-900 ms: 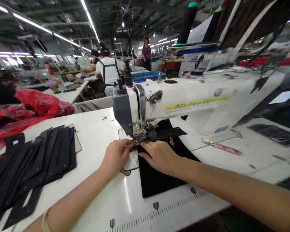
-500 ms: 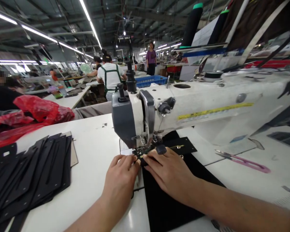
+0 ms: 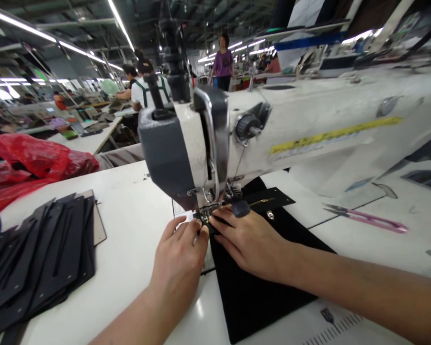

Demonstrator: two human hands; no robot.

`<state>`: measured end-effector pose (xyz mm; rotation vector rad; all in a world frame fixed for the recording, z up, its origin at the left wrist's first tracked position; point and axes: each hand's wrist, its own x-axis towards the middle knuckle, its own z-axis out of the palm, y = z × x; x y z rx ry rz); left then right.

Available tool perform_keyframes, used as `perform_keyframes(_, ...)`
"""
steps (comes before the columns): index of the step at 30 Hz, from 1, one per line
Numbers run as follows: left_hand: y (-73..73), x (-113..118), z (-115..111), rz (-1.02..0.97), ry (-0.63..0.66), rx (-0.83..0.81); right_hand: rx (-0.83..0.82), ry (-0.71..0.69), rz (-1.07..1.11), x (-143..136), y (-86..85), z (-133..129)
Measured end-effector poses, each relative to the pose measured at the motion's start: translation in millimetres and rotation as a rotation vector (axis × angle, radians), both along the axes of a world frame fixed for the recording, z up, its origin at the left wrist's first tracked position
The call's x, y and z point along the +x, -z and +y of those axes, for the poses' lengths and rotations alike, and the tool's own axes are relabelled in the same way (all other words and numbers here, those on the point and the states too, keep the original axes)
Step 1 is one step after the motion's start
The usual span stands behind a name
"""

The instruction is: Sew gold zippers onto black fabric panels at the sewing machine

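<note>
A black fabric piece point(image 3: 251, 292) lies under the needle area of a white and grey sewing machine point(image 3: 168, 153). A dark strip with a gold zipper point(image 3: 269, 199) crosses on top of it. My left hand point(image 3: 183, 254) is beside the presser foot, its thumb and fingers pinched on the near end of the dark strip. My right hand point(image 3: 249, 239) presses down on the strip and the black fabric just right of the foot, fingers together. The fingertips of both hands almost meet, and what lies beneath them is partly hidden.
Stacked black pieces point(image 3: 57, 254) lie at the left, with a red plastic bag point(image 3: 39, 158) behind them. Pink-handled snips point(image 3: 369, 219) rest on the white table point(image 3: 122, 297) at the right. People stand and sit farther back, one in a purple shirt point(image 3: 222, 63).
The view has moved closer to the machine and tilted lower. Both hands stay by the presser foot, and the left fingertips have shifted slightly on the strip.
</note>
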<state>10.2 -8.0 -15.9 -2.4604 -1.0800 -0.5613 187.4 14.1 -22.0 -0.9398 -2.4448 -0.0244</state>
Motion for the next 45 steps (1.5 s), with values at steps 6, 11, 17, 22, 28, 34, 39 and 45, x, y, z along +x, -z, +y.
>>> perform_keyframes(6, 0.4, -1.5, 5.2, 0.014, 0.005, 0.025, -0.053, -0.033, 0.003, 0.2, -4.8, 3.0)
perform_keyframes(11, 3.0, -3.0, 10.2, -0.019, 0.015, 0.042, -0.083, -0.042, -0.007, 0.2, -5.8, 7.1)
perform_keyframes(17, 3.0, -3.0, 14.0, -0.059, 0.022, 0.076, -0.087, -0.051, -0.022, -0.3, -8.0, 10.8)
perform_keyframes(22, 0.5, -2.3, 15.2, -0.103, 0.023, 0.047, -0.067, -0.042, -0.011, -1.1, -9.1, 10.5)
perform_keyframes(28, 4.1, -3.8, 17.1, -0.133, -0.003, 0.041, -0.070, -0.026, -0.004, -2.5, -10.8, 10.0)
perform_keyframes(34, 12.3, -9.3, 18.6, -0.182, 0.013, 0.014, -0.076, -0.039, 0.098, -3.8, -6.3, 8.3)
perform_keyframes(39, 15.5, -12.4, 20.2, -0.200, 0.043, 0.042, -0.065, -0.075, 0.168, -4.2, -0.3, 10.4)
perform_keyframes(45, 12.4, -10.9, 20.2, -0.172, 0.026, 0.013, -0.074, -0.074, 0.146, -4.3, -2.5, 11.4)
